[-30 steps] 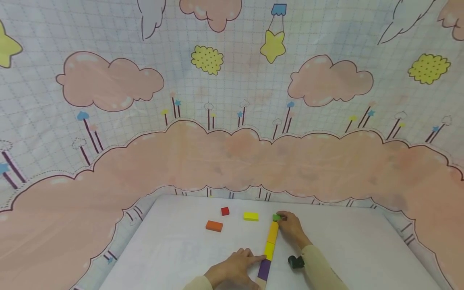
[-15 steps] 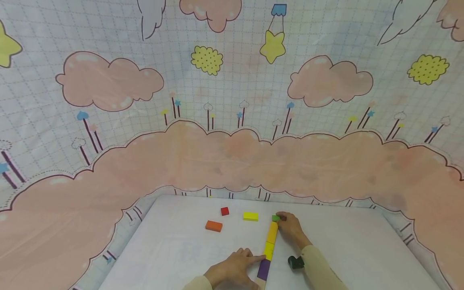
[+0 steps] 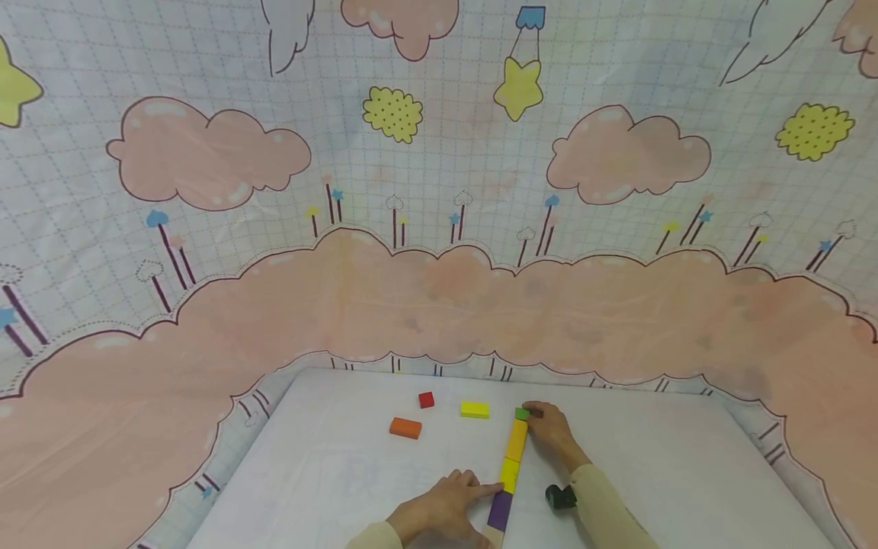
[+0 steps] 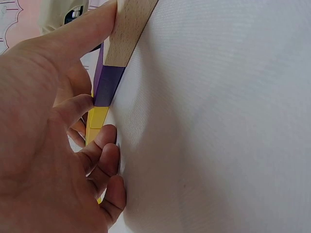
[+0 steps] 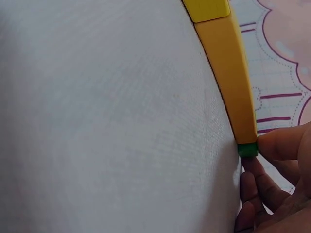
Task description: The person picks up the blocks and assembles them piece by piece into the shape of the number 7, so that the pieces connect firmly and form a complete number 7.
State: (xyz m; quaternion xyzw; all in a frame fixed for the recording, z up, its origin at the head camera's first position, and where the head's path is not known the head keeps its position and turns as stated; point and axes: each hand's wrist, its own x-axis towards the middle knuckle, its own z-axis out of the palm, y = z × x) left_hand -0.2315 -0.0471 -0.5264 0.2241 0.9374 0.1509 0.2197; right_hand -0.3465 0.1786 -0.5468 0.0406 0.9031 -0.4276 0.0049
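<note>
A row of blocks runs away from me in the head view: a bare wood block, a purple block, a yellow block, an orange-yellow block and a small green block at the far end. My right hand pinches the green block, which sits against the orange-yellow block's end. My left hand lies beside the near part of the row. Its extended index finger touches near the purple and yellow joint. Its thumb presses the wood block, and its other fingers bend loosely on the white surface.
Left of the row lie a yellow block, a red cube and an orange block. A dark object sits against the right sleeve. Behind the white table hangs a patterned cloth.
Very little differs. The right hand's fingers shift slightly at the green block. The left hand and the other blocks stay put.
</note>
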